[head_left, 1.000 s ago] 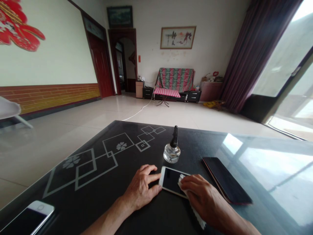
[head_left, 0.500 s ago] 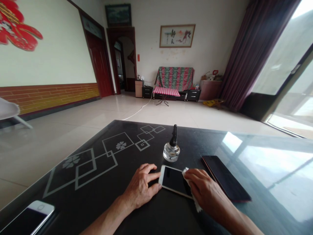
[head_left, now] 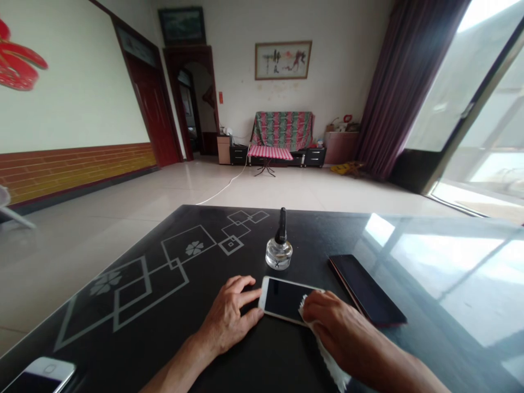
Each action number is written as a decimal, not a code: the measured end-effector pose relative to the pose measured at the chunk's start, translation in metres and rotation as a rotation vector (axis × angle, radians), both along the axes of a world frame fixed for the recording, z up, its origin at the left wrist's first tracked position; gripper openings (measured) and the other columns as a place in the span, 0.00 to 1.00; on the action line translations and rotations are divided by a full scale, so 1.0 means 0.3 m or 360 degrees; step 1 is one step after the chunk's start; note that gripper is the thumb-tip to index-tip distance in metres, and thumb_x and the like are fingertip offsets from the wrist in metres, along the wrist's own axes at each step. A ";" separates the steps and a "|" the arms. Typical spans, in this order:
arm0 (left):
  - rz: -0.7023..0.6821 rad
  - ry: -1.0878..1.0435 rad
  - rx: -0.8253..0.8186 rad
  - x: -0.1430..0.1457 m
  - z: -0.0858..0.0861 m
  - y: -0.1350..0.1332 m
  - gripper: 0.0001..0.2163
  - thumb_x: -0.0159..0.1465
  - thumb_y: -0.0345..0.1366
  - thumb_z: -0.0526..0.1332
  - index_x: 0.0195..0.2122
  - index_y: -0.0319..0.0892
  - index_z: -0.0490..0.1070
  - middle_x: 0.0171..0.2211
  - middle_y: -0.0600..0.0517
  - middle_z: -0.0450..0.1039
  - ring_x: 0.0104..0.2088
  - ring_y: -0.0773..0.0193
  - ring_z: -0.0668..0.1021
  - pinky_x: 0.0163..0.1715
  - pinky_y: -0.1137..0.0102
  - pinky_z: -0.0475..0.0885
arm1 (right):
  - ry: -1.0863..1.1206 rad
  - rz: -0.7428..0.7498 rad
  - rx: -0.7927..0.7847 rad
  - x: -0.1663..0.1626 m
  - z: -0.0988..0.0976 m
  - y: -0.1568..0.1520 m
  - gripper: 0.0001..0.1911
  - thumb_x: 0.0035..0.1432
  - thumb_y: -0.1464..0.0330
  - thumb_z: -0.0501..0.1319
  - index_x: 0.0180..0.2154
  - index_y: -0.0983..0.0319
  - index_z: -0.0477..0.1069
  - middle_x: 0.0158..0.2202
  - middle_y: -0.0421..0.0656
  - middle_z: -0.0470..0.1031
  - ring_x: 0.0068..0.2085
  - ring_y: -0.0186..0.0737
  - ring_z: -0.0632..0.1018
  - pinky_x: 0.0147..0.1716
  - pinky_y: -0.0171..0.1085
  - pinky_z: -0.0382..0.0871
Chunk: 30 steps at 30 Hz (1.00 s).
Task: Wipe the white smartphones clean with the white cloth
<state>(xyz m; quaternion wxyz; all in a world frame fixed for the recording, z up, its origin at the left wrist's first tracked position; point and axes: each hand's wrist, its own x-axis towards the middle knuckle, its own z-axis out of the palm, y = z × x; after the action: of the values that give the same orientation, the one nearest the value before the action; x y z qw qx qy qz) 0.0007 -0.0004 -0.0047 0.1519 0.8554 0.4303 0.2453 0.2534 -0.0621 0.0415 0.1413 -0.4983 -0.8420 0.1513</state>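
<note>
Head: right hand (head_left: 340, 326), cloth (head_left: 332, 369) atop phone (head_left: 281, 298)

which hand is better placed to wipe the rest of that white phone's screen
Probably the right: the right hand presses the white cloth onto the white phone, while the left hand braces its left end with fingertips.

- Daylight floods in from the window (head_left: 483, 109) on the right, overexposed
- Bright glare on the glossy table (head_left: 429, 262)
- Edges bend from wide-angle distortion; the left edge is slightly blurred
</note>
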 end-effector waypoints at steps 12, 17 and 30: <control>0.0009 0.0003 -0.0001 -0.003 -0.005 0.001 0.15 0.60 0.41 0.61 0.48 0.53 0.75 0.52 0.48 0.69 0.54 0.49 0.68 0.53 0.54 0.66 | 0.0032 -0.0113 0.0190 0.025 -0.037 0.054 0.13 0.63 0.74 0.48 0.39 0.59 0.71 0.39 0.43 0.72 0.41 0.39 0.72 0.43 0.39 0.66; 0.0010 -0.0020 0.0034 -0.003 -0.010 0.002 0.15 0.59 0.40 0.62 0.48 0.52 0.75 0.52 0.48 0.70 0.53 0.49 0.69 0.52 0.54 0.67 | 0.0043 -0.0175 0.0335 0.049 -0.066 0.079 0.14 0.64 0.73 0.48 0.41 0.59 0.71 0.41 0.45 0.72 0.42 0.39 0.73 0.44 0.40 0.67; -0.0012 -0.0043 0.0028 0.000 0.000 -0.001 0.15 0.59 0.39 0.62 0.49 0.53 0.74 0.51 0.49 0.69 0.53 0.51 0.69 0.53 0.56 0.67 | -0.0194 -0.0313 0.0295 0.006 -0.062 0.035 0.12 0.58 0.77 0.49 0.31 0.61 0.69 0.36 0.46 0.70 0.37 0.40 0.72 0.39 0.40 0.69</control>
<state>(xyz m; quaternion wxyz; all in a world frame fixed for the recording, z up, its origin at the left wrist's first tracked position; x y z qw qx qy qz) 0.0006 -0.0006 -0.0047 0.1510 0.8548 0.4228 0.2601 0.2552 -0.0516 0.0229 0.1496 -0.5713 -0.8065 0.0277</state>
